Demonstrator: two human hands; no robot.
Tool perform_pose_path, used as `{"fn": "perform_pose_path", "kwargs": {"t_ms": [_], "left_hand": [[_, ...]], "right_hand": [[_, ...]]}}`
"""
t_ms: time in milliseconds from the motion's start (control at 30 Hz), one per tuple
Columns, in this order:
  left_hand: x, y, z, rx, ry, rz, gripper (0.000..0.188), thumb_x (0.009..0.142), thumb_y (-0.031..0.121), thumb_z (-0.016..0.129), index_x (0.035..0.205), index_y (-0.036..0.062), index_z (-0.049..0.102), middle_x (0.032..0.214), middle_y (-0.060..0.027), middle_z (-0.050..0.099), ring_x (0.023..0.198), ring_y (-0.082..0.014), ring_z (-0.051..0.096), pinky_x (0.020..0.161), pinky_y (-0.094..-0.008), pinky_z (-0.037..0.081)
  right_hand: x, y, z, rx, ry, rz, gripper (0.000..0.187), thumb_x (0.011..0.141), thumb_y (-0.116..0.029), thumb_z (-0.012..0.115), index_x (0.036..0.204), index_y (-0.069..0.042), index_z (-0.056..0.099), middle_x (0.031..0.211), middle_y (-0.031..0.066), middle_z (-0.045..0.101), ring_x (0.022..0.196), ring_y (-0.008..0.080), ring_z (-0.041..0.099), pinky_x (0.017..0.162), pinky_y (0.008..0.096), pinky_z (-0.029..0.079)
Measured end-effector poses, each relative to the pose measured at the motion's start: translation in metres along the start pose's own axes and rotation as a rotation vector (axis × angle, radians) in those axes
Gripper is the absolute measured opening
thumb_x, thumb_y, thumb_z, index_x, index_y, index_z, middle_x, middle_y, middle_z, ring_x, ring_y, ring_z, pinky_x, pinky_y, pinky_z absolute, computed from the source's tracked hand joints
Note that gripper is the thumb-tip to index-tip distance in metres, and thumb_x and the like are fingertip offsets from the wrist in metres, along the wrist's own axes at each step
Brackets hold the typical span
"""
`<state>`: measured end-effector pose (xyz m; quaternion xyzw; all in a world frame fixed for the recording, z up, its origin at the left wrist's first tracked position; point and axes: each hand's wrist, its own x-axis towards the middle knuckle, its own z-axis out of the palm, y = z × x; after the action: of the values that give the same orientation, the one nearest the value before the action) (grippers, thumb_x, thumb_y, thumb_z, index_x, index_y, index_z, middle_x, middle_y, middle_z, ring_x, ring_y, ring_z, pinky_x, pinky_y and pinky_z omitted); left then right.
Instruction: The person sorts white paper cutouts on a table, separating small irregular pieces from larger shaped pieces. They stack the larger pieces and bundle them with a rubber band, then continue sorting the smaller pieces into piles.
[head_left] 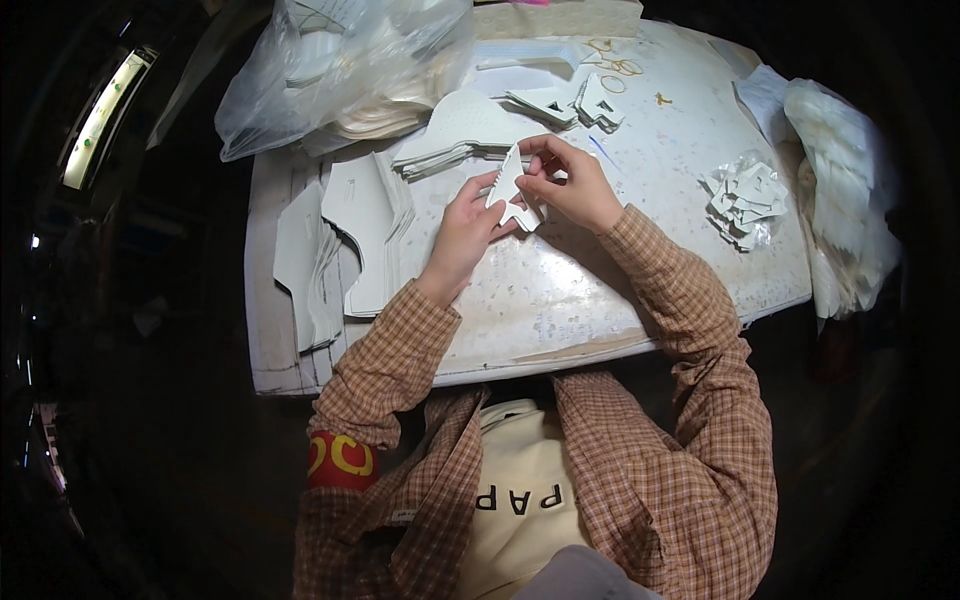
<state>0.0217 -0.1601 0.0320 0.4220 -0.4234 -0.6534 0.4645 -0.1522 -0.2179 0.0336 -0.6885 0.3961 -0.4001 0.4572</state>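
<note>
As it stands upright between our hands above the tabletop (560, 300), the white cut-out piece (510, 190) is pinched by left grip (465, 225) and right grip (570, 180), both closed

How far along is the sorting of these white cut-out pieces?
Done, it seems: stacks of flat white cut pieces lie at the table's left. In hand: both the left hand and right hand hold one white shaped piece. Left: probably the clear plastic bag of white pieces behind.
</note>
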Motion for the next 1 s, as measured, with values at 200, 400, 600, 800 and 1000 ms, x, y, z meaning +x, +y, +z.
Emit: {"fn": "perform_pose_path", "kwargs": {"t_ms": [200, 400, 600, 800, 1000], "left_hand": [[0.006, 0.001, -0.010, 0.355, 0.079, 0.259, 0.030, 0.094, 0.005, 0.047, 0.124, 0.0013, 0.047, 0.117, -0.0096, 0.058, 0.104, -0.0149, 0.058, 0.087, -0.0253, 0.049], [0.000, -0.003, -0.026, 1.404, 0.225, 0.509, 0.041, 0.081, 0.024, 0.065, 0.116, 0.0062, 0.055, 0.126, -0.0165, 0.047, 0.116, -0.0351, 0.043, 0.094, -0.0438, 0.039], [0.001, -0.003, -0.026, 1.406, 0.158, 0.486, 0.042, 0.080, 0.024, 0.066, 0.116, 0.0049, 0.056, 0.124, -0.0198, 0.048, 0.116, -0.0366, 0.044, 0.094, -0.0440, 0.041], [-0.003, 0.002, -0.013, 1.183, -0.042, 0.563, 0.034, 0.081, 0.017, 0.066, 0.112, 0.0060, 0.059, 0.123, -0.0154, 0.052, 0.113, -0.0349, 0.048, 0.095, -0.0405, 0.041], [-0.003, 0.005, -0.006, 1.153, 0.007, 0.680, 0.027, 0.080, 0.014, 0.066, 0.106, 0.0051, 0.062, 0.115, -0.0148, 0.054, 0.109, -0.0335, 0.049, 0.092, -0.0404, 0.042]], "right_hand": [[0.023, -0.011, -0.045, 0.184, 0.088, 0.088, 0.018, 0.082, -0.017, 0.070, 0.091, -0.003, 0.062, 0.080, 0.0003, 0.064, 0.073, 0.0072, 0.059, 0.060, 0.0236, 0.050], [0.072, 0.017, -0.128, -0.216, 0.518, -0.002, 0.023, 0.082, -0.020, 0.068, 0.100, -0.006, 0.069, 0.082, 0.0035, 0.068, 0.074, 0.0097, 0.062, 0.070, 0.0242, 0.050], [0.088, 0.067, -0.134, -0.531, 0.464, 0.134, 0.026, 0.079, -0.027, 0.068, 0.097, -0.008, 0.071, 0.084, 0.0097, 0.069, 0.076, 0.0205, 0.066, 0.074, 0.0306, 0.052], [0.058, 0.035, -0.130, -1.107, 0.248, 0.334, 0.048, 0.075, -0.049, 0.070, 0.097, -0.006, 0.071, 0.098, 0.0136, 0.067, 0.099, 0.0256, 0.059, 0.082, 0.0374, 0.051], [0.042, 0.020, -0.113, -1.098, 0.141, 0.420, 0.045, 0.076, -0.046, 0.071, 0.099, -0.007, 0.070, 0.108, 0.0120, 0.064, 0.104, 0.0267, 0.056, 0.086, 0.0381, 0.049]]}}
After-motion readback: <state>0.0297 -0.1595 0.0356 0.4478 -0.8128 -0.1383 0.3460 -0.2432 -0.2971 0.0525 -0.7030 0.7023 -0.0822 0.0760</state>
